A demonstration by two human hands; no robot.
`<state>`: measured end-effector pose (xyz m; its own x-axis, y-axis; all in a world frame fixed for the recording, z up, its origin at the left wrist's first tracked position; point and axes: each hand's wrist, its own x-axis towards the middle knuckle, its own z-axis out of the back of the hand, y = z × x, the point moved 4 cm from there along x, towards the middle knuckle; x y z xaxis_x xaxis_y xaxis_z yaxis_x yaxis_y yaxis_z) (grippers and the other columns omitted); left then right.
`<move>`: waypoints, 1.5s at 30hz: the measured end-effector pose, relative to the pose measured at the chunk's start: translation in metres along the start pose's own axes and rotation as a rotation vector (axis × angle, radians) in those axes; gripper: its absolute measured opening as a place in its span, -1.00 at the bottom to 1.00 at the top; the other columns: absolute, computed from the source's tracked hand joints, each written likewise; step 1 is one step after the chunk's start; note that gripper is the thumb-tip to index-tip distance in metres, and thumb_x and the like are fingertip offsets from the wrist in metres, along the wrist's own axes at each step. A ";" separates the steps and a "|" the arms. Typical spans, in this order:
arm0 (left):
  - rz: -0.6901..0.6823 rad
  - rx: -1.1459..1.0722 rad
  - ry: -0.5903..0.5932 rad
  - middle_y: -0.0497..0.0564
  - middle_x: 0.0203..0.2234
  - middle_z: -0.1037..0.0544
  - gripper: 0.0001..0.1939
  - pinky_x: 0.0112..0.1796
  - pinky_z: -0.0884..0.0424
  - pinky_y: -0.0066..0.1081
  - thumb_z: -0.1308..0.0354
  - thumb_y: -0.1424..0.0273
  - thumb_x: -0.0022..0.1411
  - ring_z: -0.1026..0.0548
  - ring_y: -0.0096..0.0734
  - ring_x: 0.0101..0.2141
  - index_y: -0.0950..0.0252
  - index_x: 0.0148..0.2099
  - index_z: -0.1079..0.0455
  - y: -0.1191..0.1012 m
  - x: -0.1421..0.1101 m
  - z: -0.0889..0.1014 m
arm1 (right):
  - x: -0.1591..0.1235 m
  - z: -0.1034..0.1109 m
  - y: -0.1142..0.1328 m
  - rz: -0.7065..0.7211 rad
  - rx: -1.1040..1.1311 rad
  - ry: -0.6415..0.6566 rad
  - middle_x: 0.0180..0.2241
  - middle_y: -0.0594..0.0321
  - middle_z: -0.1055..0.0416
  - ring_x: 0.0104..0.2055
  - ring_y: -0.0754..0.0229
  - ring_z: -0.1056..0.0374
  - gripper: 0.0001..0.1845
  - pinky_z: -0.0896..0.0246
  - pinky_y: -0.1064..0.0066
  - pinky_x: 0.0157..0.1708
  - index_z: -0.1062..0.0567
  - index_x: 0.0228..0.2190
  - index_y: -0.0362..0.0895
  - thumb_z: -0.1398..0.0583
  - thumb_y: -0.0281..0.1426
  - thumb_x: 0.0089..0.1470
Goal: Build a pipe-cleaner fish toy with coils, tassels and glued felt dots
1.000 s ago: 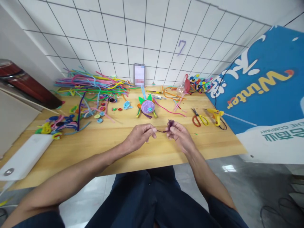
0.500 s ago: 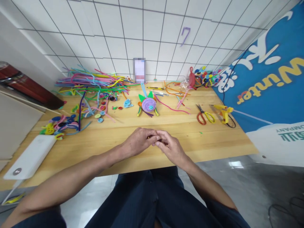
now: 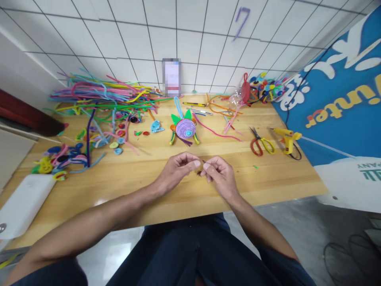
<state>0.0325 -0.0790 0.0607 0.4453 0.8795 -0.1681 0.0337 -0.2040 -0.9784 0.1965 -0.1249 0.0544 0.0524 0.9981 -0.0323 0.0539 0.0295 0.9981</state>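
Observation:
Both my hands meet above the near middle of the wooden table (image 3: 125, 182). My left hand (image 3: 178, 169) is curled, its thumb and fingers pinched on one end of a short dark purple pipe cleaner (image 3: 201, 167). My right hand (image 3: 218, 174) pinches the other end; most of the piece is hidden between the fingers. Just beyond the hands lies a craft figure (image 3: 185, 129) with a coiled purple body, green ears and a light blue loop.
A heap of coloured pipe cleaners (image 3: 101, 97) fills the far left. Loose coiled discs (image 3: 61, 159) lie at the left. Scissors (image 3: 261, 143) and a yellow glue gun (image 3: 287, 139) rest at the right. A white box (image 3: 24, 202) sits at the near left corner. A blue banner (image 3: 342, 95) stands at the right.
A second ago the hands were apart with the purple pipe cleaner stretched between them. They closed together, and now sit slightly apart with only a short bit showing. The view tilted down.

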 end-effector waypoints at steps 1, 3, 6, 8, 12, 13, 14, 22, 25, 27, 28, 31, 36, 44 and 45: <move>0.037 -0.071 -0.013 -0.06 -0.47 -0.54 -0.59 -0.45 -0.22 -0.48 -0.44 0.10 0.10 -0.30 -0.55 -0.51 0.32 -0.17 -0.57 0.008 0.001 -0.003 | 0.003 0.000 -0.002 -0.004 0.035 -0.017 -0.52 0.34 -0.52 -0.61 0.35 -0.21 -0.74 -0.16 0.47 -0.57 -0.46 -0.38 -0.06 -0.32 -0.17 0.19; 0.097 -0.190 -0.026 -0.06 -0.44 -0.56 -0.55 -0.44 -0.22 -0.47 -0.49 0.12 0.06 -0.32 -0.55 -0.49 0.31 -0.10 -0.60 0.021 0.002 -0.009 | 0.007 0.001 -0.008 -0.013 0.086 -0.030 -0.52 0.34 -0.52 -0.62 0.36 -0.20 -0.72 -0.14 0.47 -0.58 -0.46 -0.39 -0.06 -0.34 -0.15 0.17; 0.123 -0.344 -0.022 -0.07 -0.46 -0.56 -0.57 -0.39 -0.25 -0.46 -0.52 0.13 0.05 -0.35 -0.55 -0.47 0.30 -0.12 -0.63 0.029 0.004 -0.017 | 0.010 0.000 -0.016 -0.036 0.140 -0.016 -0.52 0.34 -0.52 -0.62 0.37 -0.19 -0.70 -0.13 0.48 -0.58 -0.47 -0.39 -0.07 -0.36 -0.13 0.16; 0.127 -0.419 -0.005 -0.07 -0.48 -0.57 -0.59 -0.37 -0.27 -0.46 -0.53 0.13 0.05 -0.38 -0.55 -0.45 0.29 -0.15 -0.64 0.030 0.005 -0.020 | 0.010 0.000 -0.017 -0.050 0.177 -0.008 -0.53 0.35 -0.51 -0.62 0.37 -0.20 -0.70 -0.12 0.48 -0.58 -0.48 -0.39 -0.07 -0.37 -0.14 0.15; 0.125 -0.482 0.017 -0.06 -0.45 -0.60 -0.62 -0.30 -0.31 -0.43 -0.55 0.16 0.05 -0.44 -0.53 -0.41 0.28 -0.16 -0.66 0.030 0.008 -0.022 | 0.008 0.000 -0.016 -0.080 0.211 0.004 -0.53 0.34 -0.51 -0.61 0.36 -0.24 -0.71 -0.11 0.48 -0.59 -0.50 -0.40 -0.08 -0.38 -0.15 0.14; 0.124 -0.488 0.025 -0.06 -0.45 -0.60 -0.63 -0.29 -0.32 -0.42 -0.55 0.17 0.05 -0.45 -0.52 -0.41 0.27 -0.16 -0.65 0.030 0.008 -0.022 | 0.007 -0.001 -0.015 -0.091 0.218 0.007 -0.53 0.34 -0.52 -0.60 0.36 -0.25 -0.70 -0.11 0.48 -0.58 -0.51 -0.41 -0.08 -0.38 -0.15 0.14; 0.126 -0.493 0.038 -0.05 -0.45 -0.60 -0.63 -0.28 -0.34 -0.40 -0.55 0.17 0.06 -0.46 -0.50 -0.41 0.27 -0.16 -0.65 0.031 0.008 -0.022 | 0.006 -0.001 -0.015 -0.103 0.228 0.011 -0.53 0.33 -0.52 -0.60 0.36 -0.25 -0.70 -0.11 0.47 -0.58 -0.51 -0.42 -0.08 -0.39 -0.14 0.13; 0.135 -0.426 0.126 -0.06 -0.44 -0.52 -0.66 -0.28 -0.41 -0.36 -0.44 0.15 0.18 -0.48 -0.45 -0.42 0.30 -0.20 -0.51 0.025 0.003 -0.028 | -0.005 0.007 -0.011 -0.113 0.094 0.107 -0.45 0.30 -0.56 -0.58 0.32 -0.29 -0.72 -0.25 0.41 -0.51 -0.53 -0.36 -0.07 -0.36 -0.12 0.16; 0.095 -0.343 0.179 -0.03 -0.39 -0.57 -0.62 -0.23 -0.46 -0.30 -0.37 0.10 0.25 -0.53 -0.38 -0.39 0.31 -0.10 -0.48 0.024 0.003 -0.027 | -0.009 0.021 0.005 0.080 -0.205 -0.010 -0.31 0.26 -0.56 -0.42 0.25 -0.40 -0.79 -0.30 0.38 -0.41 -0.59 -0.18 -0.01 -0.36 -0.21 0.18; 0.077 -0.272 0.239 -0.01 -0.40 -0.58 -0.60 -0.20 -0.47 -0.27 -0.33 0.07 0.29 -0.55 -0.35 -0.37 0.32 -0.12 -0.46 0.024 0.003 -0.027 | -0.009 0.025 0.016 0.191 -0.357 -0.034 -0.21 0.24 -0.55 -0.33 0.23 -0.42 -0.81 -0.31 0.36 -0.35 -0.60 -0.12 0.02 -0.33 -0.26 0.21; 0.073 -0.239 0.264 0.00 -0.40 -0.58 -0.59 -0.19 -0.47 -0.27 -0.32 0.05 0.29 -0.55 -0.35 -0.37 0.33 -0.16 -0.45 0.024 0.003 -0.026 | -0.009 0.025 0.018 0.212 -0.395 -0.006 -0.20 0.24 -0.54 -0.31 0.23 -0.42 -0.83 -0.31 0.36 -0.32 -0.60 -0.13 0.02 -0.32 -0.27 0.23; 0.088 -0.189 0.288 0.00 -0.41 -0.58 -0.55 -0.23 -0.47 -0.31 -0.32 0.00 0.27 -0.54 -0.39 -0.39 0.33 -0.22 -0.42 0.026 0.002 -0.026 | -0.004 0.021 0.018 0.168 -0.379 0.099 -0.32 0.29 -0.53 -0.33 0.24 -0.43 -0.91 -0.30 0.36 -0.31 -0.57 -0.22 -0.02 -0.28 -0.29 0.27; 0.135 -0.237 0.258 -0.08 -0.50 -0.52 -0.53 -0.36 -0.43 -0.42 -0.37 -0.01 0.22 -0.49 -0.48 -0.48 0.29 -0.24 -0.36 0.030 -0.002 -0.027 | 0.000 0.018 0.016 0.158 -0.360 0.070 -0.43 0.34 -0.42 -0.39 0.26 -0.33 -0.86 -0.23 0.37 -0.33 -0.47 -0.35 -0.06 -0.23 -0.31 0.28; 0.237 -0.204 0.236 -0.22 -0.62 -0.27 -0.54 -0.61 -0.08 -0.57 -0.37 0.00 0.22 -0.11 -0.67 -0.66 0.27 -0.27 -0.33 0.039 -0.002 -0.024 | -0.001 0.011 0.009 0.161 -0.362 0.142 -0.31 0.29 -0.46 -0.25 0.20 -0.40 -0.87 -0.28 0.35 -0.23 -0.48 -0.29 -0.04 -0.23 -0.27 0.30; 0.236 -0.204 0.229 -0.21 -0.61 -0.29 -0.53 -0.61 -0.10 -0.57 -0.39 0.00 0.19 -0.12 -0.67 -0.66 0.27 -0.29 -0.34 0.038 -0.002 -0.024 | 0.000 0.012 0.010 0.163 -0.367 0.135 -0.33 0.29 -0.46 -0.27 0.21 -0.39 -0.85 -0.27 0.35 -0.24 -0.47 -0.32 -0.04 -0.23 -0.26 0.29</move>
<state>0.0544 -0.0988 0.0265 0.6494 0.6842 -0.3319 0.0736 -0.4909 -0.8681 0.2091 -0.1254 0.0636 -0.1017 0.9887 0.1098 -0.3047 -0.1360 0.9427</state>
